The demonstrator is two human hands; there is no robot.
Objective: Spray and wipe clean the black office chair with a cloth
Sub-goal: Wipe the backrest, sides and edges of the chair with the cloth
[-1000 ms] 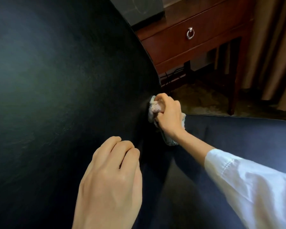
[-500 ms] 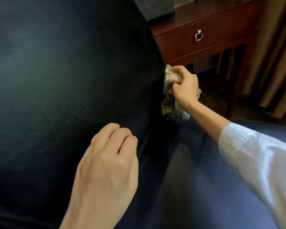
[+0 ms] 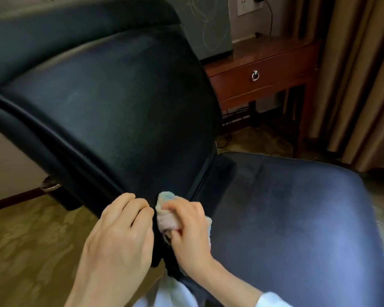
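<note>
While gripping cloth (image 3: 167,220), right hand (image 3: 190,235) curls

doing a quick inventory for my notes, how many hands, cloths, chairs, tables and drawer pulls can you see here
hands: 2, left hand and right hand
cloth: 1
black office chair: 1
wooden table: 1
ring pull: 1
total: 6

no readable text, no labels, no brands, no numbers anywhere in view
</note>
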